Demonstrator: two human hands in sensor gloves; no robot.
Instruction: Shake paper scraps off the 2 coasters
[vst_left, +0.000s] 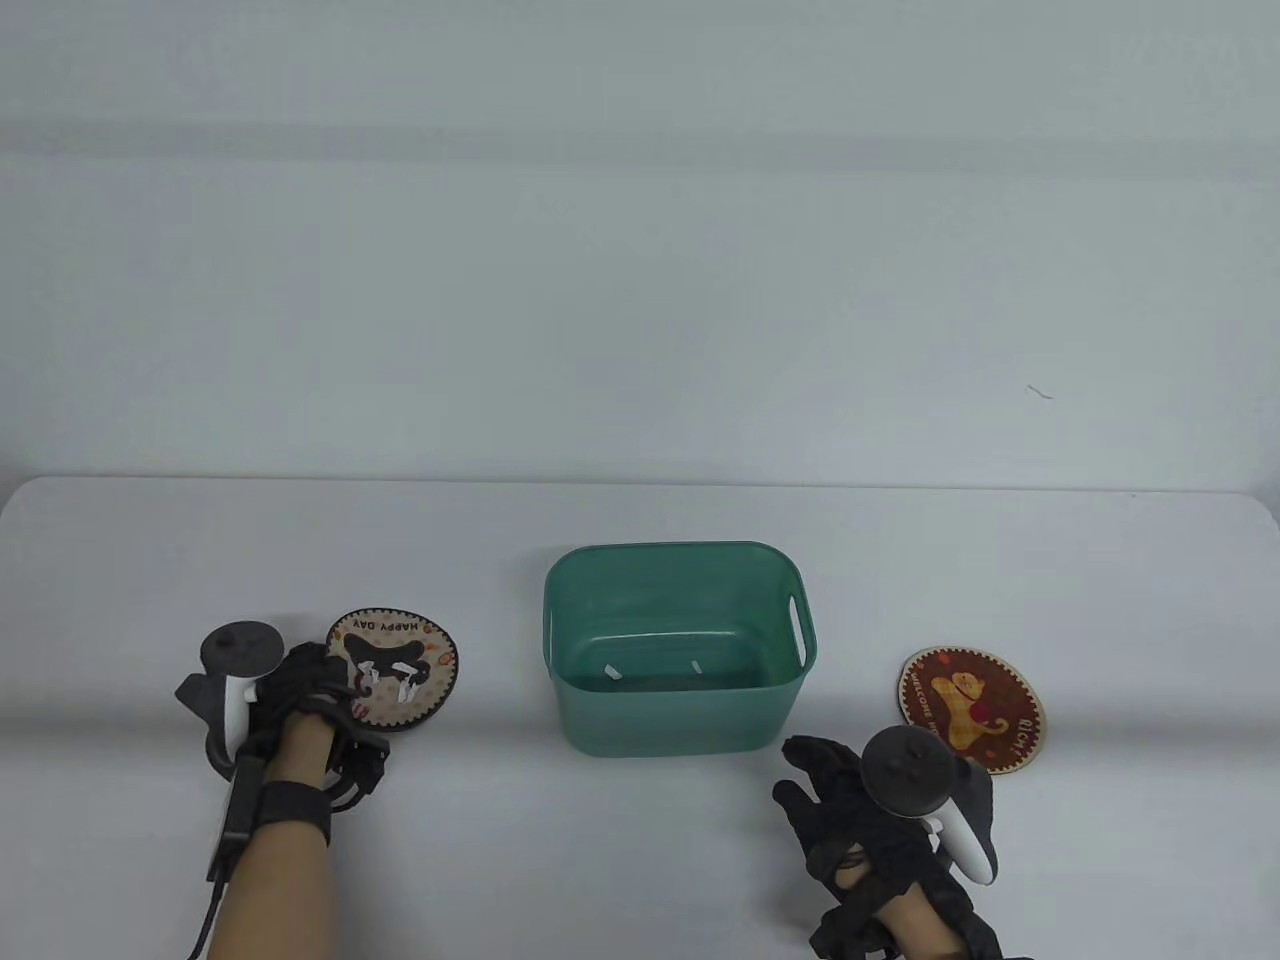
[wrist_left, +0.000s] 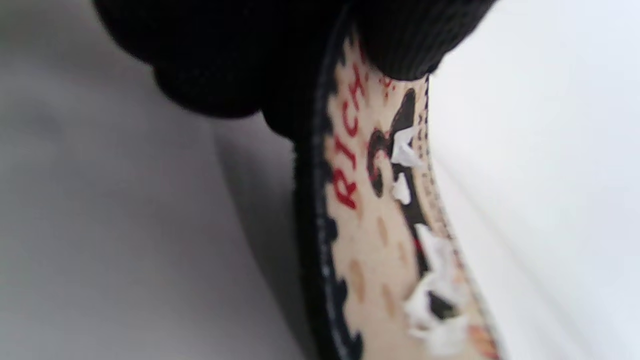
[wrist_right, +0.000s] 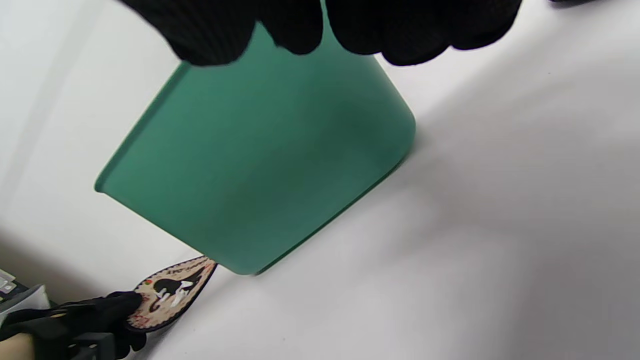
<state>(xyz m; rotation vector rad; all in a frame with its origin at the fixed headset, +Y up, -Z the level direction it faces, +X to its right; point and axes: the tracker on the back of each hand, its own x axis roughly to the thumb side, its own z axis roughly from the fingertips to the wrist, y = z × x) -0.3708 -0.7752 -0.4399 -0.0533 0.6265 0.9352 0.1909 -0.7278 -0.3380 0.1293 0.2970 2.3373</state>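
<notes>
Left hand (vst_left: 300, 700): fingers pinched near-left rim of cat coaster (vst_left: 393, 668), scraps (vst_left: 400, 683) on top.
Right hand (vst_left: 860, 810): fingers spread, empty, near bin (vst_left: 680, 715).
Red coaster (vst_left: 972, 708): flat on surface (vst_left: 640, 850), right of bin.

A bin (vst_left: 680, 650) sits mid-tabletop (vst_left: 640, 850), two paper scraps (vst_left: 612, 673) inside it. One coaster (vst_left: 393, 668) with scraps lies at its nine o'clock, another coaster (vst_left: 972, 708) at four o'clock.
</notes>
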